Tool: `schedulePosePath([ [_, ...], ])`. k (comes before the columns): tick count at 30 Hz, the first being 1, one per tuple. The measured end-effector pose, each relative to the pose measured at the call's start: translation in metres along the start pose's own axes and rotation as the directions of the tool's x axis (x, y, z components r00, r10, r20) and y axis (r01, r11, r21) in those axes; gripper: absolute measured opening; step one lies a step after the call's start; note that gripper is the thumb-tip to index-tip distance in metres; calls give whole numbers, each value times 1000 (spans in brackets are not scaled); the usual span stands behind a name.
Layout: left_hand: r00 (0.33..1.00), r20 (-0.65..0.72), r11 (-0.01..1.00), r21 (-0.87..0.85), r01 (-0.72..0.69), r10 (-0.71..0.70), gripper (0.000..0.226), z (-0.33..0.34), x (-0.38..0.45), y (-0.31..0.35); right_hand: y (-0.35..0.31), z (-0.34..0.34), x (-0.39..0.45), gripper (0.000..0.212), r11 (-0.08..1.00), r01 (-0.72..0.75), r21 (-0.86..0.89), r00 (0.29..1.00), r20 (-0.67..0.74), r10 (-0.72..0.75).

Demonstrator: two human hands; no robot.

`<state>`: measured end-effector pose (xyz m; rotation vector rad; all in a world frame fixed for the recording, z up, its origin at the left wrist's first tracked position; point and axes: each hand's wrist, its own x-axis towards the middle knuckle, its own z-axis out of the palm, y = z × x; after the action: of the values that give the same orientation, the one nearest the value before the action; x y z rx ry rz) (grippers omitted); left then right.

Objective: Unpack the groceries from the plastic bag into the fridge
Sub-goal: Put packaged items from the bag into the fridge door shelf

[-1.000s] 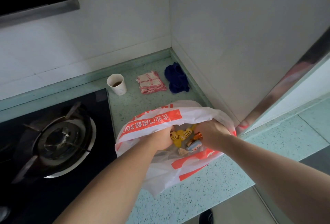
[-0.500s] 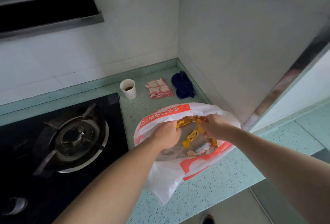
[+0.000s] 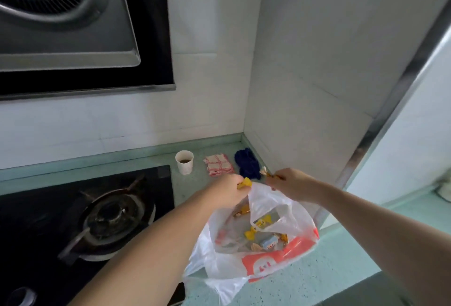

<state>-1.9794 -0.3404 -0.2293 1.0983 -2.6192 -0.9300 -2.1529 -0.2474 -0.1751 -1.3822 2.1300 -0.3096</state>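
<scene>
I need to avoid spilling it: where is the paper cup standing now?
In the head view, the paper cup stands near the back wall, between the gas stove and the pink checked cloth.

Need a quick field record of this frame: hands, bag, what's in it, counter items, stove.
left hand: grips yellow-wrapped candy, above the bag
right hand: grips wrapped candy, above the bag
plastic bag: white and orange, on counter, mouth open
bag contents: several wrapped candies
behind bag: paper cup, checked cloth, blue cloth
gas stove: left of bag, unlit
fridge: not identifiable
</scene>
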Motion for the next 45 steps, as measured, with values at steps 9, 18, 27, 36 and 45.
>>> schedulePosePath([
  [9, 979, -200, 993, -116, 5, -28, 38, -35, -34, 33, -15, -17, -41, 30, 974, 192, -119, 943, -253, -217],
  [18, 844, -496, 971, -207, 115, -206, 39, -35, -105, 94, -10, -22, -103, 35, 886, 443, -136, 854, -236, -463],
  [27, 633, -693, 938, -255, 234, -346, 35, -2, -231, 173, 3, -8, -195, 31, 750, 660, 46, 745, -169, -645],
  [36, 426, -766, 869, -353, 347, -481, 26, 13, -428, 180, -61, 57, -304, 25, 585, 810, 51, 587, -29, -809],
  [45, 91, -795, 690, -457, 561, -600, 33, 97, -718, 180, -121, 226, -495, 38, 383, 915, 125, 352, 214, -911],
])
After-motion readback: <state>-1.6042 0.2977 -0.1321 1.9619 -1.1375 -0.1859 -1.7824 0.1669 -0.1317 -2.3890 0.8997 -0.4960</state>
